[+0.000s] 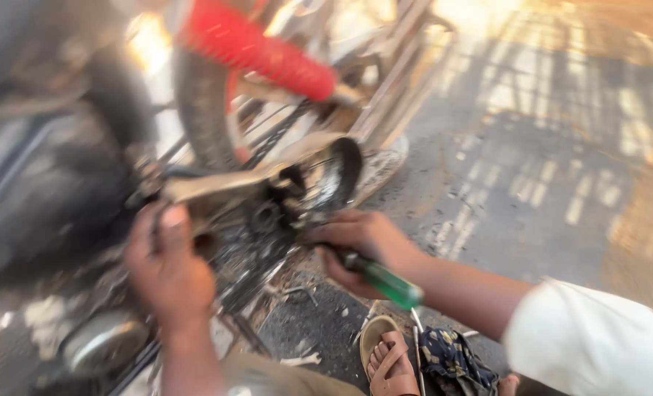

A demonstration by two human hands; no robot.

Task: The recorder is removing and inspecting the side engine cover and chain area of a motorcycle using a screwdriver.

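Screwdriver tip hidden behind right hand

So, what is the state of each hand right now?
Left hand: gripping a motorcycle part; which part, too blurred to tell.
Right hand: closed around green-handled screwdriver.

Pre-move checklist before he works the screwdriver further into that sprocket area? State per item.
1. Tool grip: right hand closed around the green-handled screwdriver: ok.
2. Tip seating: the shaft runs toward the greasy sprocket; the tip is hidden and blurred: cannot tell.
3. Bracing: left hand rests on the engine side by the grey metal arm: ok.
4. Fingers clear of the tip's path: left fingers sit close to the sprocket: not ok.
5. Footing: sandalled foot next to a patterned cloth and debris on the ground: cannot tell.
6. View sharpness: frame motion-blurred: not ok.
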